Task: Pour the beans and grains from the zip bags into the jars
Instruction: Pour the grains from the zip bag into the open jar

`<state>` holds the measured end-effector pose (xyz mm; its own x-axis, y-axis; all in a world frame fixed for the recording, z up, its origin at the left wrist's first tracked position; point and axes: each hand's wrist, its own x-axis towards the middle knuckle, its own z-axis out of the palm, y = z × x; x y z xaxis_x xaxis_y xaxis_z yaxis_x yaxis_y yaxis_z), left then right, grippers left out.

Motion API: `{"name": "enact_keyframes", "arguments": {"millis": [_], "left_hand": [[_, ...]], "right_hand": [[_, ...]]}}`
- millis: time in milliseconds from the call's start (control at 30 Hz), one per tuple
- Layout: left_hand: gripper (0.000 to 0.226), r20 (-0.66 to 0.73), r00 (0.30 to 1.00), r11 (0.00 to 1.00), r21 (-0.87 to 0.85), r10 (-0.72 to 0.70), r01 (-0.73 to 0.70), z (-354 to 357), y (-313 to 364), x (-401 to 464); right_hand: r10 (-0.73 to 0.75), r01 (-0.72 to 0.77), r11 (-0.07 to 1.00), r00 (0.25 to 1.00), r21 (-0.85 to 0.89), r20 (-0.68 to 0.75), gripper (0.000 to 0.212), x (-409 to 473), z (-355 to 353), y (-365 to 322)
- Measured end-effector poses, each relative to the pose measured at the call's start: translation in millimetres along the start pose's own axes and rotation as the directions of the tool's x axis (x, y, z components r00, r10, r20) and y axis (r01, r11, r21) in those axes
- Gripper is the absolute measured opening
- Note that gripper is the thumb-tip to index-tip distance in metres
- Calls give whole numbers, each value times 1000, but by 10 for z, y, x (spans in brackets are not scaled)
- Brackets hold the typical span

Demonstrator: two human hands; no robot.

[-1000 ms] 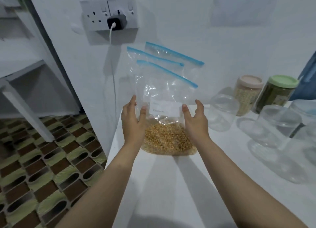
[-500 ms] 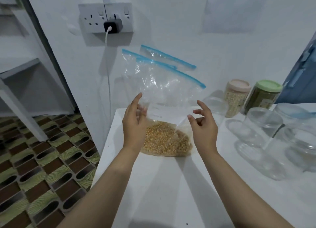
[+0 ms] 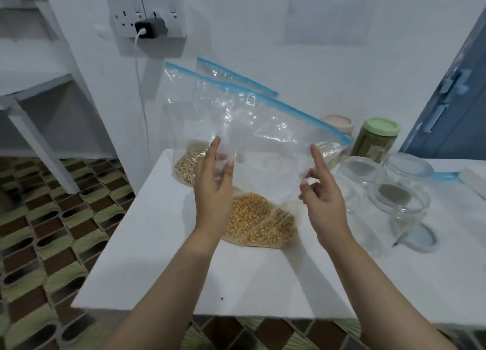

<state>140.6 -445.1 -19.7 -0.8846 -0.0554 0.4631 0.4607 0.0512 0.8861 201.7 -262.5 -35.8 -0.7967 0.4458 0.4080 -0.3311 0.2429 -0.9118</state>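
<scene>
Head view: left hand (image 3: 214, 189) and right hand (image 3: 322, 194) pinch floppy corn bag (image 3: 252, 144) mid-film; bottom-heavy, slippery, better held near the zip

A white surface (image 3: 163, 265) carries everything, standing against a white wall above a patterned tiled floor (image 3: 39, 244). On it rest the yellow-kernel zip bag (image 3: 259, 222) near the middle and a second zip bag (image 3: 185, 167) of mixed grains by the wall at the back left. To the right stand clear empty jars (image 3: 399, 200), a flat clear lid (image 3: 418, 238), a green-lidded jar (image 3: 374, 139) and a pink-lidded jar (image 3: 339, 123).
</scene>
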Motion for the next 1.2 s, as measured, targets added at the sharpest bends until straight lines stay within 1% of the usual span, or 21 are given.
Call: {"name": "enact_keyframes", "arguments": {"millis": [167, 233, 300, 333, 400, 467, 533, 600, 700, 800, 900, 1033, 1100, 1200], "left_hand": [[49, -45, 998, 998, 49, 43, -40, 204, 200, -332], [48, -69, 995, 996, 61, 69, -64, 263, 263, -442], [47, -87, 992, 995, 60, 86, -81, 311, 328, -529], [47, -93, 991, 994, 60, 92, -87, 331, 364, -554], [45, -110, 990, 994, 66, 91, -84, 359, 441, -566], [46, -127, 987, 992, 96, 94, -82, 386, 506, -544], [49, -119, 986, 984, 150, 119, -100, 416, 535, -513], [50, -111, 981, 963, 239, 159, -128, 447, 537, -497], [48, -98, 971, 917, 360, 218, -170, 502, 546, -462], [43, -23, 953, 875, 404, 302, -267, 616, 599, -390], [42, 46, 932, 853, 387, 361, -350, 767, 653, -329], [43, 84, 916, 851, 345, 392, -396, 889, 700, -309], [42, 84, 903, 842, 333, 422, -424, 909, 743, -294], [39, 80, 877, 823, 313, 474, -474, 948, 871, -249]], "right_hand": [[-54, 58, 997, 995, -48, 80, 72, -97, -443, -60], [-96, 103, 994, 988, -49, 122, 71, -155, -577, -103], [-100, 107, 994, 986, -39, 134, 68, -205, -657, -162], [-95, 97, 995, 987, -13, 127, 63, -217, -664, -193], [-70, 56, 991, 992, 124, 107, 53, -217, -627, -244], [-26, 14, 969, 999, 248, 45, 47, -166, -575, -272], [-9, 23, 951, 999, 309, -46, 49, -93, -527, -342], [-17, 56, 938, 993, 343, -116, 56, -32, -491, -429], [-39, 90, 939, 987, 332, -157, 59, 83, -476, -484], [-98, 133, 940, 987, 313, -127, 48, 228, -509, -542], [-205, 212, 953, 977, 218, -54, 38, 311, -528, -661], [-353, 347, 929, 935, 130, 23, 39, 283, -493, -756], [-406, 403, 910, 914, 98, 14, 43, 251, -486, -775], [-439, 441, 891, 897, 108, -42, 40, 256, -504, -796]]}}
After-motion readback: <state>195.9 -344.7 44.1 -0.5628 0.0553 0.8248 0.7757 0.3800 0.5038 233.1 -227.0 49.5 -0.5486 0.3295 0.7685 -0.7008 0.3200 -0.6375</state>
